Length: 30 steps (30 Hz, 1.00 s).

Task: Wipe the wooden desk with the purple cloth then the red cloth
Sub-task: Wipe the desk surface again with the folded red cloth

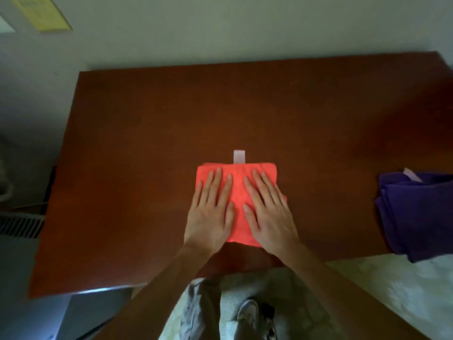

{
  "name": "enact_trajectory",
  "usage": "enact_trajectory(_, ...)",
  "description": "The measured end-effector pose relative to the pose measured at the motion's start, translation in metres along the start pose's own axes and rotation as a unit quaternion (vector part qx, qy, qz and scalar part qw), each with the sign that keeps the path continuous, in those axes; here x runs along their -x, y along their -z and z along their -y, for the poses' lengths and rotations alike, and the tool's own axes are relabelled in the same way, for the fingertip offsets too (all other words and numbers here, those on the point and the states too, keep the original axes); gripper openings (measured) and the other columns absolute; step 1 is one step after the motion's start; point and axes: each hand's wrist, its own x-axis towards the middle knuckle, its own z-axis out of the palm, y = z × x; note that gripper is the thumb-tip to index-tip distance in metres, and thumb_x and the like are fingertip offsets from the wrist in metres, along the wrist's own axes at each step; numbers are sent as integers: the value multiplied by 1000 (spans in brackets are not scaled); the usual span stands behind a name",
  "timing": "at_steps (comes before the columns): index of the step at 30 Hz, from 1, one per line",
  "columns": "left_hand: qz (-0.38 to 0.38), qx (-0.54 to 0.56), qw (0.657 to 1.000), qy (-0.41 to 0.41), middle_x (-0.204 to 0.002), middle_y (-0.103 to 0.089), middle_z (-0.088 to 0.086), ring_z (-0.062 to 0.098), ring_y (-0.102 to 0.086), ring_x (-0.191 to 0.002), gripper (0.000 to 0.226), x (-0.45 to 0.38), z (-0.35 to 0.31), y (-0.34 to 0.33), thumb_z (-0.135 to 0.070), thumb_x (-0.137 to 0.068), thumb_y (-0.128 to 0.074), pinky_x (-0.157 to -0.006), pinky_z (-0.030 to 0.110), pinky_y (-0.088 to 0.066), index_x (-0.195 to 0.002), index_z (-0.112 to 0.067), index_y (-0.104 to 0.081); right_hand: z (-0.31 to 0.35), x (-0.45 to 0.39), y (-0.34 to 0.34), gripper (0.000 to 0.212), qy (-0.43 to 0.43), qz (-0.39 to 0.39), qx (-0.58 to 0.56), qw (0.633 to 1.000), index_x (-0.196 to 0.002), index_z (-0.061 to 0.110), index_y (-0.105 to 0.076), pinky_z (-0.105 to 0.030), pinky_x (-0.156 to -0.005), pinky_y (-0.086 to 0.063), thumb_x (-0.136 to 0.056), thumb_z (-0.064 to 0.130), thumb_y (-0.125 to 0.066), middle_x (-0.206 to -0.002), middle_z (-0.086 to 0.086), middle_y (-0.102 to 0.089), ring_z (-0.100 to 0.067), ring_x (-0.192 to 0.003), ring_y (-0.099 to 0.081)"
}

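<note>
Hands flat, fingers spread: left hand [212, 212] and right hand [268, 212] pressing red cloth [237, 190] mid-worktop [147, 133], directly underneath; purple cloth [416, 217] well right.

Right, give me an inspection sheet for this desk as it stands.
Surface: wooden desk, dark reddish-brown, set against a pale wall.
Job's things: red cloth, folded, at centre near the front edge, white tag at its far edge; purple cloth, bunched at the right edge, overhanging the front.
Clutter: nothing seen.
Grippers: left hand and right hand press flat on the red cloth, fingers straight.
Cables: nothing seen.
Surroundings: yellow paper on the wall, vent grille at the left.
</note>
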Motion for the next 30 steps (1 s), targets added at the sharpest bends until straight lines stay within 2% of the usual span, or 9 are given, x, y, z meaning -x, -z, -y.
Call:
enact_trajectory(3,22,5,1000,10,-170,-7,11,22,3,-158,60,40,-33,-3,-37,-107,-19,-127,50,-15,-162,-14,-13,-4,48,7,59,-4,14,10,1000,-164,21,-24,-43,-127,-23,-109,40,-36,-173,-1,-15,-16,-161,-7)
enact_trajectory(6,27,14,999,16,-170,-8,9,21,2,-158,60,60,-52,-7,-37,-107,-22,-126,50,-17,-162,-16,-14,-8,75,11,59,-8,14,6,1000,-163,21,-26,-43,-126,-25,-108,42,-34,-173,-1,-16,-16,-160,-10)
enact_trajectory(15,8,35,998,41,-171,-7,3,16,2,-158,60,44,-53,-7,-38,-105,-28,-128,44,-12,-162,-23,-15,-22,58,15,59,14,1,-9,1000,-163,22,-26,-43,-127,-23,-108,41,-39,-173,-1,-17,-16,-160,-10)
enact_trajectory(20,-21,40,998,34,-169,-16,6,18,-6,-158,60,-32,-33,-11,-38,-104,-32,-126,45,-17,-160,-21,-25,-52,-15,11,58,23,-28,-6,999,-161,19,-32,-42,-126,-26,-107,40,-37,-171,-5,-24,-19,-159,-17)
enact_trajectory(30,-65,22,998,-4,-164,-31,14,28,-26,-153,61,-258,30,-18,-38,-99,-33,-125,45,-20,-156,-16,-38,-124,-226,3,60,-1,-75,23,997,-159,19,-37,-41,-126,-25,-104,43,-32,-167,-7,-33,-21,-157,-25)
